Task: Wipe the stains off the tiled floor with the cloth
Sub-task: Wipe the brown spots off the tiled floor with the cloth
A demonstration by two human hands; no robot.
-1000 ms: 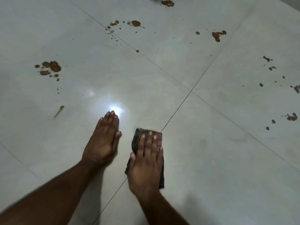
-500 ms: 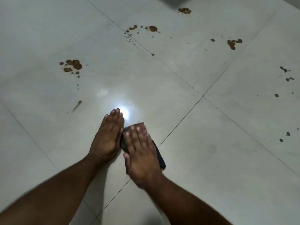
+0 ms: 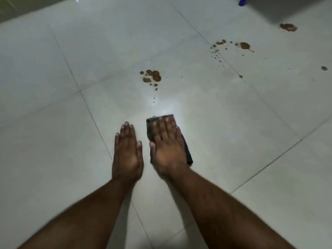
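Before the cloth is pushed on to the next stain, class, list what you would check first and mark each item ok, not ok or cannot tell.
1. Right hand flat on cloth: ok.
2. Left hand braced on floor, off the cloth: ok.
3. Nearest stain straight ahead, path free: ok.
4. Cloth folded, not bunched: ok.
5. Cloth underside clean: cannot tell.
6. All stains gone: not ok; far stains remain.

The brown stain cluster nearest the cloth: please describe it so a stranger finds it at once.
Start at the right hand pressing the dark cloth on the tiled floor. Look straight ahead, past a few tiny drops, to the stain cluster. Unlike the scattered stains farther right, its round brown blobs crowd together.
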